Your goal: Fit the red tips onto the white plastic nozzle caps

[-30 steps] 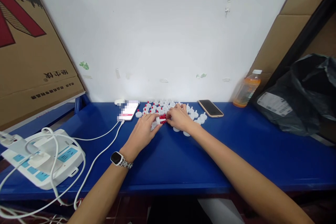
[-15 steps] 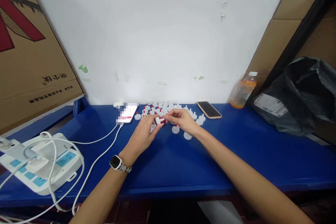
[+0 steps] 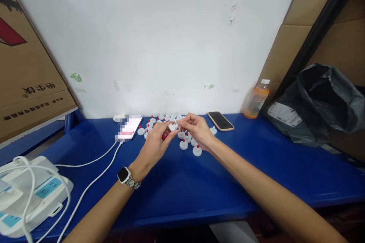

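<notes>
My left hand [image 3: 157,138] pinches a white nozzle cap [image 3: 172,127] between thumb and fingers, its spout pointing right. At that spout, the fingertips of my right hand [image 3: 196,131] are pinched together; whatever they hold is hidden. Small red tips [image 3: 164,136] show under my left fingers, and I cannot tell whether they lie in the palm or on the table. Several white caps with red tips, such as the front one [image 3: 197,150], stand upright around both hands. Farther back are plain white caps [image 3: 168,116], partly hidden by my hands.
The blue table [image 3: 171,193] meets a white wall. A lit phone [image 3: 132,127] with cables and a power strip [image 3: 37,193] lie left. Rightward are a dark phone [image 3: 220,120], an orange drink bottle [image 3: 257,98] and a black plastic bag [image 3: 302,114]. Cardboard boxes [image 3: 37,64] flank the table.
My view has swung slightly right, so things sit farther left. More red-tipped caps now show beside my right hand. The cap in my left hand is held at a different angle.
</notes>
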`<state>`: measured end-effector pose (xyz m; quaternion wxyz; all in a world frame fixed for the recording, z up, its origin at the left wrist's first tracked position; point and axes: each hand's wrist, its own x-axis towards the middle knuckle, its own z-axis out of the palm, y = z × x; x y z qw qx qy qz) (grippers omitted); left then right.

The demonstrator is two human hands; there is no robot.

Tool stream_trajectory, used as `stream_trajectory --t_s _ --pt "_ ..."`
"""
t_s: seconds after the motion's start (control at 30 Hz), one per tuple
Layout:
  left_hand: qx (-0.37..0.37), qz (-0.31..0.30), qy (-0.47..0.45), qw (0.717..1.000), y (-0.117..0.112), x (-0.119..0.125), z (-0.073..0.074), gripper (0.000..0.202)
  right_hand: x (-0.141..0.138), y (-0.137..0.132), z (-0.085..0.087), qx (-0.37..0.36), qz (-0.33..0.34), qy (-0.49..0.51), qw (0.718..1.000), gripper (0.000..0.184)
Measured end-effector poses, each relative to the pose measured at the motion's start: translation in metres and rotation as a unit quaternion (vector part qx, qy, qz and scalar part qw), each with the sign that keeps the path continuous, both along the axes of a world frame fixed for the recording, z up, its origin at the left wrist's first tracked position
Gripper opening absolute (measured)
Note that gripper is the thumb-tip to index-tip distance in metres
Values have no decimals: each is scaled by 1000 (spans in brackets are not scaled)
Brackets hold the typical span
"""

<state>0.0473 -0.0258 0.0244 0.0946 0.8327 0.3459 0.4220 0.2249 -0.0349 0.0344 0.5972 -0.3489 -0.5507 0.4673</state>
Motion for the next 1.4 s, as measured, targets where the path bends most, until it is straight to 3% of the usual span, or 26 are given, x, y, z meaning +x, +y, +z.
stream_trajectory --t_s 0.1,0.17,0.27,0.33,0.4,0.47,0.63,0.8,0.93,1.07,1.23,1.4 --pt "-9 18 30 999 23 10 6 45 23 25 8 47 -46 -99 993 33" --pt "-21 33 37 999 38 13 7 61 40 51 11 85 -114 -161 977 27" --pt "-23 55 37 998 49 12 3 43 61 96 9 74 -228 -290 926 12" --pt "-22 60 53 997 49 9 -2 32 69 123 3 50 -256 -386 885 6" --pt "-30 63 68 995 47 4 -7 29 72 144 -4 40 -254 -472 843 8" --pt "-33 62 78 994 44 -1 -11 25 70 158 -12 36 -240 -513 823 11" --pt "-31 34 89 995 43 -10 -13 20 61 175 -18 20 -177 -563 807 9" --pt "-48 50 101 993 41 -24 -12 21 60 175 -7 15 -137 -599 789 7" --pt "-55 68 110 990 40 -40 -16 22 36 170 3 52 -161 -617 768 19" --pt "-65 68 99 991 41 -45 -21 22 -17 174 8 94 -122 -649 745 23" --pt "-77 60 97 990 40 -43 -24 20 -77 195 6 57 -102 -680 724 26" --pt "-82 57 104 990 39 -44 -25 20 -99 209 -1 15 -122 -692 711 44"
